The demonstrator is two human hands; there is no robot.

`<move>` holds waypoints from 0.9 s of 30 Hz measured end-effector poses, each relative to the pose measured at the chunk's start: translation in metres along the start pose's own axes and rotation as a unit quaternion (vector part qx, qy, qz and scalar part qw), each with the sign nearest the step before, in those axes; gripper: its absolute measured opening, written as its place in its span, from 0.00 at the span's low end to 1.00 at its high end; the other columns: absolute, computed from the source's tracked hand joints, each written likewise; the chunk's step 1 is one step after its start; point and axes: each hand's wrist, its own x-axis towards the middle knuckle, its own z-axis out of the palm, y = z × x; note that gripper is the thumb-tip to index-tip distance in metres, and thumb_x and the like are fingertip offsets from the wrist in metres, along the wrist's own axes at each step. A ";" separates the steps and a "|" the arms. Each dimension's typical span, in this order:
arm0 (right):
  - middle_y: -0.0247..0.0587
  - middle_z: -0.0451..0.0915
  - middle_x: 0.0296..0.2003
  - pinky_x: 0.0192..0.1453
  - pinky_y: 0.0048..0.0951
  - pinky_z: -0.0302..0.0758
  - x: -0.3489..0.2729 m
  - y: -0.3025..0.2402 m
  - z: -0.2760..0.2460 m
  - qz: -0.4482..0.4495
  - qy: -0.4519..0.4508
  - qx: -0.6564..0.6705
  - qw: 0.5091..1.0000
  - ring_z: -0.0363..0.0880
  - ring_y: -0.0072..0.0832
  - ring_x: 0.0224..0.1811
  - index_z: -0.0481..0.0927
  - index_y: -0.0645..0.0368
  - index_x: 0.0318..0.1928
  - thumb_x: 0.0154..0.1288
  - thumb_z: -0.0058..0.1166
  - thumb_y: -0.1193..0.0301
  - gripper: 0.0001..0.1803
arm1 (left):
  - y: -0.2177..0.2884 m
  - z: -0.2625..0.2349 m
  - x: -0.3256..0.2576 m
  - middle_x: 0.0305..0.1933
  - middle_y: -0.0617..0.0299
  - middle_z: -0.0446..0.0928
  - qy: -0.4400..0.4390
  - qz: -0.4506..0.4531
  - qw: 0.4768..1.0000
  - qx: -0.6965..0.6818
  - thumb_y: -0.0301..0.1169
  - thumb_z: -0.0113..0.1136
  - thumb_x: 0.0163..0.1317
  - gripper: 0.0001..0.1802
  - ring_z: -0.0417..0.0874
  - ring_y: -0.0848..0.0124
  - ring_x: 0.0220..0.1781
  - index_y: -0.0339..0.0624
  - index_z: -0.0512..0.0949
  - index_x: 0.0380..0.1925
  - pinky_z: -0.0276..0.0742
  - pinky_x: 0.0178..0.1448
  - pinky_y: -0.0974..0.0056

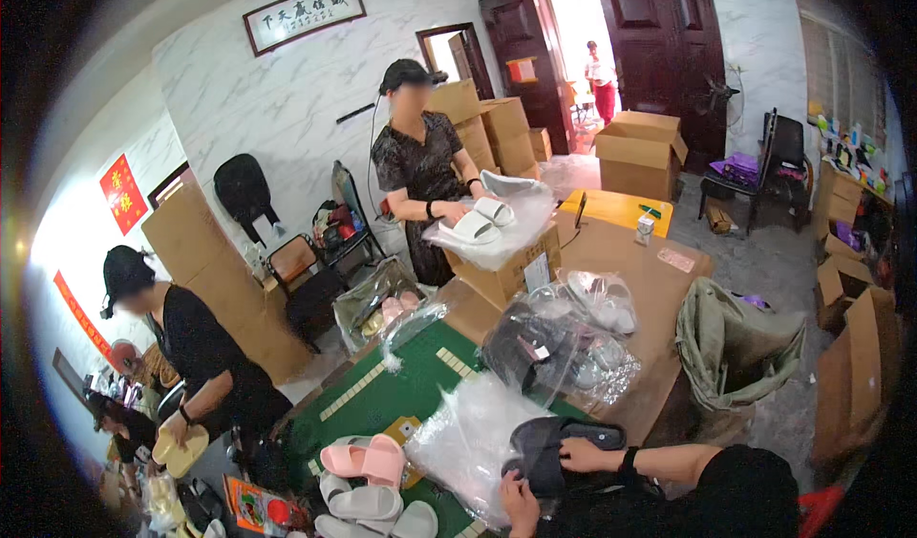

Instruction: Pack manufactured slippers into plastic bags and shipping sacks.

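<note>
A pair of black slippers lies in front of me, one slipper (537, 481) nearer and the other (607, 435) reaching off to the right. My right hand (581, 455) is closed over them, its fingers on the nearer slipper. At that slipper's lower left edge, my left hand (519, 505) has its fingers curled in against it; the fingertips partly hide what they pinch. A clear plastic bag (463, 442) spreads out just left of both hands. Left of the bag are pink slippers (368, 459) and several grey slippers (368, 502).
Bagged slippers (602, 299) lie farther up the cardboard-covered table (659, 299). A co-worker (420, 156) handles white slippers (478, 221) over a carton (516, 269); another co-worker (205, 347) holds a yellow slipper (181, 450). An open sack (740, 347) stands right of the table.
</note>
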 end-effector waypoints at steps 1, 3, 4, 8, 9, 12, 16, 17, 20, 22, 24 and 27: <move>0.51 0.71 0.31 0.40 0.42 0.69 0.000 0.007 0.011 0.034 0.037 0.021 0.999 0.71 0.46 0.38 0.75 0.64 0.26 0.52 0.48 0.63 0.15 | -0.005 0.001 -0.001 0.44 0.51 0.71 0.027 0.058 0.997 0.045 0.25 0.53 0.51 0.05 0.70 0.53 0.47 0.37 0.70 0.29 0.64 0.51 0.53; 0.53 0.71 0.33 0.42 0.41 0.69 0.007 0.003 0.004 0.100 0.032 0.076 0.992 0.71 0.47 0.39 0.75 0.65 0.28 0.54 0.49 0.62 0.16 | -0.004 0.001 -0.001 0.54 0.42 0.63 0.018 0.047 0.998 0.031 0.24 0.54 0.52 0.06 0.62 0.47 0.57 0.33 0.71 0.30 0.56 0.59 0.49; 0.55 0.71 0.35 0.45 0.41 0.68 0.007 -0.006 0.004 0.100 0.046 0.063 0.992 0.70 0.49 0.41 0.75 0.64 0.32 0.55 0.49 0.60 0.17 | 0.001 -0.004 -0.003 0.57 0.40 0.59 0.023 0.023 0.997 0.067 0.24 0.54 0.52 0.06 0.60 0.46 0.59 0.33 0.72 0.29 0.55 0.60 0.50; 0.58 0.69 0.44 0.49 0.43 0.66 0.017 -0.028 0.006 0.094 -0.045 0.050 0.993 0.68 0.50 0.46 0.75 0.62 0.40 0.55 0.50 0.58 0.20 | 0.019 -0.010 0.006 0.66 0.43 0.46 0.052 -0.092 0.994 0.002 0.27 0.55 0.54 0.04 0.54 0.48 0.64 0.38 0.74 0.27 0.52 0.63 0.57; 0.58 0.68 0.45 0.49 0.44 0.65 0.021 -0.028 0.008 0.045 -0.063 0.064 0.995 0.68 0.51 0.46 0.74 0.62 0.41 0.55 0.50 0.59 0.20 | 0.014 -0.011 0.005 0.66 0.43 0.46 0.057 -0.099 0.993 0.006 0.27 0.55 0.54 0.04 0.54 0.48 0.64 0.38 0.74 0.27 0.52 0.63 0.57; 0.57 0.68 0.45 0.50 0.44 0.65 0.026 -0.026 0.027 0.000 -0.012 0.088 0.996 0.67 0.51 0.46 0.72 0.61 0.42 0.55 0.50 0.61 0.19 | 0.010 -0.017 0.005 0.66 0.40 0.40 -0.040 -0.050 0.997 -0.051 0.27 0.57 0.53 0.04 0.54 0.56 0.66 0.42 0.74 0.30 0.57 0.61 0.60; 0.60 0.66 0.50 0.59 0.45 0.57 0.050 -0.043 0.038 0.087 0.035 0.059 0.994 0.61 0.54 0.55 0.70 0.64 0.46 0.55 0.49 0.63 0.21 | -0.013 -0.018 -0.011 0.65 0.44 0.44 -0.072 -0.134 0.983 -0.098 0.23 0.57 0.52 0.21 0.57 0.62 0.64 0.41 0.67 0.48 0.59 0.59 0.60; 0.59 0.65 0.51 0.59 0.46 0.57 0.057 -0.056 0.033 0.119 0.027 0.056 0.991 0.60 0.55 0.55 0.70 0.64 0.47 0.55 0.49 0.62 0.22 | -0.011 -0.017 -0.012 0.65 0.44 0.44 -0.068 -0.137 0.984 -0.095 0.23 0.57 0.52 0.21 0.57 0.62 0.64 0.41 0.67 0.48 0.59 0.59 0.60; 0.55 0.70 0.38 0.48 0.48 0.64 0.068 -0.065 0.048 0.084 0.113 0.015 0.990 0.66 0.51 0.45 0.74 0.63 0.35 0.54 0.48 0.63 0.15 | -0.010 -0.020 -0.009 0.59 0.45 0.56 0.073 -0.175 0.957 -0.220 0.18 0.55 0.50 0.49 0.73 0.69 0.41 0.46 0.33 0.64 0.70 0.45 0.65; 0.54 0.70 0.38 0.47 0.47 0.64 0.076 -0.087 0.040 0.091 0.086 -0.014 0.992 0.66 0.51 0.44 0.74 0.63 0.35 0.54 0.48 0.63 0.15 | -0.045 -0.030 -0.022 0.48 0.49 0.64 -0.009 -0.297 0.897 -0.328 0.17 0.55 0.50 0.49 0.74 0.67 0.42 0.46 0.34 0.64 0.70 0.45 0.66; 0.52 0.69 0.40 0.44 0.46 0.65 0.084 -0.087 0.042 0.096 0.067 -0.055 0.992 0.65 0.48 0.45 0.74 0.61 0.33 0.52 0.47 0.61 0.15 | -0.053 -0.034 -0.026 0.36 0.55 0.72 -0.099 -0.395 0.794 -0.452 0.15 0.54 0.49 0.49 0.77 0.69 0.31 0.45 0.33 0.64 0.74 0.38 0.68; 0.50 0.69 0.39 0.42 0.47 0.65 0.106 -0.098 0.047 0.097 0.135 -0.092 0.982 0.65 0.48 0.45 0.74 0.60 0.31 0.51 0.48 0.62 0.14 | -0.046 -0.038 -0.026 0.40 0.51 0.73 -0.087 -0.419 0.714 -0.554 0.17 0.53 0.51 0.44 0.78 0.65 0.35 0.43 0.38 0.64 0.74 0.39 0.66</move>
